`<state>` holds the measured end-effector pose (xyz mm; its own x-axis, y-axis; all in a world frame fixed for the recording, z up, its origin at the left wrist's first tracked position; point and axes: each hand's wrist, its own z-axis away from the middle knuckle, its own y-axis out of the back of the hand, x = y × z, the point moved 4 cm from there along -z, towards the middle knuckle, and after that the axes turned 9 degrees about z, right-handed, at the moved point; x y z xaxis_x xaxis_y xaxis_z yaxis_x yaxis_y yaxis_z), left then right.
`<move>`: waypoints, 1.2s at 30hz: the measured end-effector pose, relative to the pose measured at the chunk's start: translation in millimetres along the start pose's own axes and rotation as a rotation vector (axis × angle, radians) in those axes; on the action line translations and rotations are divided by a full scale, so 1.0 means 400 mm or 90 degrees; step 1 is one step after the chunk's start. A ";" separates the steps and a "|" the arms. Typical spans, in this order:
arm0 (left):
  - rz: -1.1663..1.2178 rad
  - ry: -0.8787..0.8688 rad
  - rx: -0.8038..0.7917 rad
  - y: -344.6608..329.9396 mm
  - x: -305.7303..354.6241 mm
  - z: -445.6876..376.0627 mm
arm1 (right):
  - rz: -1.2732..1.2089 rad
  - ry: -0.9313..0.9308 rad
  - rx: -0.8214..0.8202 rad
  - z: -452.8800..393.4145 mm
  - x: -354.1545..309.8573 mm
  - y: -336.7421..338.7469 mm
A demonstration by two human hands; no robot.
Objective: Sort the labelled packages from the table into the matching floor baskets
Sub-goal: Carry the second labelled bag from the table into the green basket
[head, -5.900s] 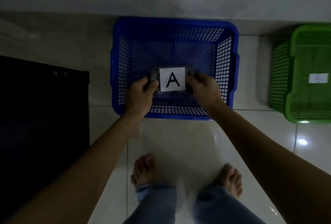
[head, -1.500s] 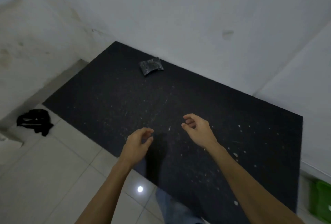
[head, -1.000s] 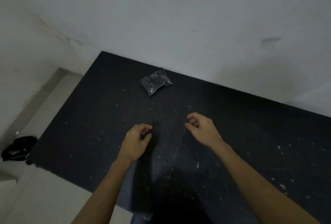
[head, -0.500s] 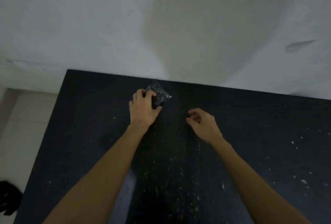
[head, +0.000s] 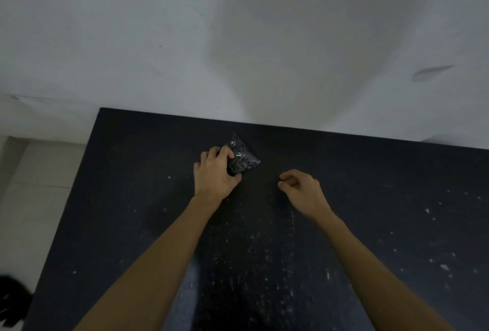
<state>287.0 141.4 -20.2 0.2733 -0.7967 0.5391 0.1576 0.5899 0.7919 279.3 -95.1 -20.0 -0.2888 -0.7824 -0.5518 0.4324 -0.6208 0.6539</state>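
A small dark shiny package (head: 243, 157) lies near the far edge of the black table (head: 383, 198), close to the wall. No label shows on its visible side. My left hand (head: 215, 173) grips its left end, fingers over the top and thumb underneath. My right hand (head: 301, 187) hovers over the table to the right of the package, fingers loosely curled and holding nothing. No baskets are in view.
A white wall rises directly behind the table. Pale floor tiles (head: 34, 198) show to the left of the table's edge, with a black object (head: 12, 296) lying on them at the lower left. White specks dot the tabletop.
My left hand has closed more firmly around the package's left end, which has barely shifted. My right hand has stayed beside it. Earlier I put a package labelled A in the blue basket.
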 end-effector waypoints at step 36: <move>0.826 0.271 -0.168 -0.224 0.400 0.575 | -0.082 0.321 0.167 0.485 0.357 0.227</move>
<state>98.4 -69.0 61.0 0.6179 0.4050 0.6739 -0.2680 0.9143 -0.3037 111.7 -272.7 61.0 0.1451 -0.6197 -0.7713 0.1757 -0.7510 0.6365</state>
